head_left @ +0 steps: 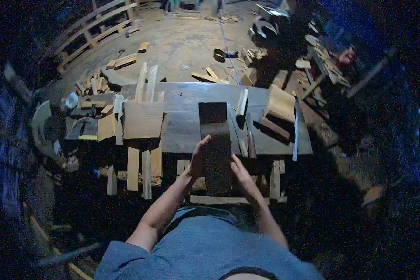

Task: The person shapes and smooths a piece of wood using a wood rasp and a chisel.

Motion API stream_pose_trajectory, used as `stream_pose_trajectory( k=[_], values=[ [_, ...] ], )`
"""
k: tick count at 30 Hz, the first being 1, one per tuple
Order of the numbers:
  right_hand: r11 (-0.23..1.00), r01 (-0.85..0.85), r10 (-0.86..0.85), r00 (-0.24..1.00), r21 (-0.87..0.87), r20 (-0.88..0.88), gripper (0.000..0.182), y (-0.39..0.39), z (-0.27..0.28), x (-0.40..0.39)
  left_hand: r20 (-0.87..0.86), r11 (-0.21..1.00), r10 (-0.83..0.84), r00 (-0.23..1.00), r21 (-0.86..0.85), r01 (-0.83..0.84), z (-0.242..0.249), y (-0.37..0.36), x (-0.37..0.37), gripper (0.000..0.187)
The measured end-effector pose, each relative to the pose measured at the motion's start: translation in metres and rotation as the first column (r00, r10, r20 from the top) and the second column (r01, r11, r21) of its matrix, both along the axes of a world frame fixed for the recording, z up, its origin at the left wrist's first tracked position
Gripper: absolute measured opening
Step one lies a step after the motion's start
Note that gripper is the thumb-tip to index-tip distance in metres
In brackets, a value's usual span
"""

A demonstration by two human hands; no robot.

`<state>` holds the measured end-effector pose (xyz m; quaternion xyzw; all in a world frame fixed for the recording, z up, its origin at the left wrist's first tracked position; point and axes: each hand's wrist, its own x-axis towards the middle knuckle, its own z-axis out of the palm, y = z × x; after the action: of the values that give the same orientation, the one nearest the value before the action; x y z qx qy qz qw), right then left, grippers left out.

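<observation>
A long dark wooden board (pixel 214 126) is held upright between my two hands, over the near edge of the workbench (pixel 182 119). My left hand (pixel 199 151) grips its left side, with the thumb lying on the near face. On the opposite edge, my right hand (pixel 238 167) closes around the board, its fingers partly hidden behind it. The lower end of the board is in deep shadow. Right of the board lie a chisel-like tool (pixel 251 143) with a wooden handle and a pale wood strip (pixel 241 102).
A cardboard piece (pixel 143 120) covers wood strips at the bench's left. A curved wood block (pixel 281 105) and a metal ruler-like strip (pixel 296 135) lie at the right. Offcuts (pixel 122 61) litter the floor beyond. A trestle (pixel 322 60) with wood stands at far right.
</observation>
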<state>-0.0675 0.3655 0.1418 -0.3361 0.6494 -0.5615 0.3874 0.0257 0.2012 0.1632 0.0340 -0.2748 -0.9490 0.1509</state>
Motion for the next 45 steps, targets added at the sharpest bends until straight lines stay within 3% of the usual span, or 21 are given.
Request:
stream_pose_trajectory(
  k=[2, 3, 5, 6, 9, 11, 13, 14, 17, 21, 24, 26, 27, 29, 33, 35, 36, 38, 40, 43, 45],
  values=[
    [0.999, 0.047, -0.036, 0.905, 0.015, -0.423, 0.055, -0.010, 0.026, -0.005, 0.027, 0.997, -0.070, 0.997, 0.022, 0.069, 0.003, -0.003, 0.002, 0.059],
    [0.994, 0.105, -0.104, 0.900, -0.021, -0.423, 0.054, -0.017, 0.029, -0.014, 0.035, 0.995, -0.097, 0.995, 0.042, 0.095, 0.004, -0.006, 0.005, 0.057],
    [0.972, 0.178, -0.200, 0.969, -0.151, -0.147, 0.054, -0.028, 0.050, -0.035, 0.069, 0.988, -0.151, 0.986, -0.006, 0.152, -0.005, -0.013, 0.009, 0.066],
    [0.965, 0.253, -0.259, 0.960, -0.064, -0.104, 0.051, -0.033, 0.074, -0.038, 0.066, 0.988, -0.137, 0.988, -0.058, 0.141, 0.000, -0.012, 0.012, 0.060],
    [0.956, 0.220, -0.264, 0.932, -0.191, -0.249, 0.064, -0.046, 0.115, -0.032, 0.123, 0.982, -0.145, 0.982, -0.100, 0.158, 0.001, -0.007, 0.016, 0.053],
    [0.941, 0.240, -0.291, 0.933, -0.237, -0.212, 0.053, -0.059, 0.110, -0.036, 0.179, 0.980, -0.164, 0.970, -0.087, 0.181, -0.004, -0.003, 0.018, 0.053],
    [0.954, 0.253, -0.250, 0.968, -0.160, 0.034, 0.033, -0.064, 0.111, -0.037, 0.273, 0.965, -0.079, 0.959, -0.220, 0.142, -0.014, -0.004, 0.020, 0.052],
    [0.925, 0.297, -0.317, 0.947, -0.237, -0.051, 0.023, -0.067, 0.110, -0.038, 0.275, 0.965, -0.080, 0.958, -0.221, 0.144, -0.008, -0.003, 0.020, 0.052],
    [0.857, 0.343, -0.323, 0.939, -0.384, 0.119, 0.026, -0.074, 0.098, -0.037, 0.383, 0.955, -0.057, 0.922, -0.249, 0.162, 0.002, 0.001, 0.023, 0.051],
    [0.864, 0.381, -0.347, 0.924, -0.329, 0.159, 0.029, -0.072, 0.096, -0.046, 0.359, 0.959, -0.087, 0.929, -0.223, 0.176, 0.002, 0.004, 0.019, 0.047],
    [0.908, 0.405, -0.349, 0.872, -0.105, 0.342, 0.031, -0.074, 0.084, -0.054, 0.372, 0.953, -0.049, 0.927, -0.260, 0.155, 0.005, 0.007, 0.014, 0.045],
    [0.827, 0.333, -0.490, 0.821, -0.452, -0.293, 0.036, -0.079, 0.079, -0.048, 0.393, 0.945, -0.027, 0.919, -0.290, 0.152, 0.004, 0.005, 0.014, 0.044],
    [0.829, 0.332, -0.488, 0.822, -0.450, -0.293, 0.036, -0.079, 0.080, -0.044, 0.397, 0.932, -0.044, 0.917, -0.314, 0.180, 0.002, 0.002, 0.013, 0.045],
    [0.878, 0.403, -0.464, 0.850, -0.259, -0.249, 0.043, -0.078, 0.086, -0.040, 0.397, 0.918, -0.058, 0.916, -0.339, 0.205, -0.004, -0.001, 0.009, 0.045],
    [0.867, 0.437, -0.467, 0.880, -0.240, -0.085, 0.048, -0.083, 0.064, -0.058, 0.431, 0.956, -0.088, 0.898, -0.217, 0.198, -0.009, 0.002, 0.009, 0.048],
    [0.871, 0.479, -0.439, 0.858, -0.109, 0.265, 0.051, -0.076, 0.062, -0.058, 0.426, 0.947, -0.081, 0.901, -0.248, 0.203, 0.001, 0.010, 0.010, 0.050],
    [0.846, 0.532, -0.508, 0.823, -0.032, 0.255, 0.055, -0.080, 0.048, -0.060, 0.414, 0.986, -0.064, 0.908, -0.113, 0.121, 0.012, 0.017, 0.009, 0.055],
    [0.886, 0.463, -0.447, 0.848, 0.013, 0.286, 0.057, -0.064, 0.045, -0.052, 0.395, 0.999, -0.031, 0.918, 0.032, 0.019, 0.018, 0.019, 0.003, 0.060],
    [0.931, 0.365, -0.345, 0.883, -0.002, 0.317, 0.062, -0.051, 0.031, -0.043, 0.095, 0.995, -0.050, 0.994, -0.079, 0.058, 0.018, 0.012, -0.004, 0.071],
    [0.995, 0.097, -0.099, 0.992, 0.028, 0.077, 0.063, -0.024, -0.006, -0.039, 0.083, 0.988, -0.054, 0.995, 0.147, 0.042, 0.002, 0.000, -0.009, 0.074],
    [0.997, 0.031, -0.048, 0.965, 0.069, 0.259, 0.062, -0.004, 0.008, -0.019, 0.122, 0.972, 0.002, 0.993, 0.235, -0.031, 0.012, 0.002, -0.007, 0.074]
  ],
)
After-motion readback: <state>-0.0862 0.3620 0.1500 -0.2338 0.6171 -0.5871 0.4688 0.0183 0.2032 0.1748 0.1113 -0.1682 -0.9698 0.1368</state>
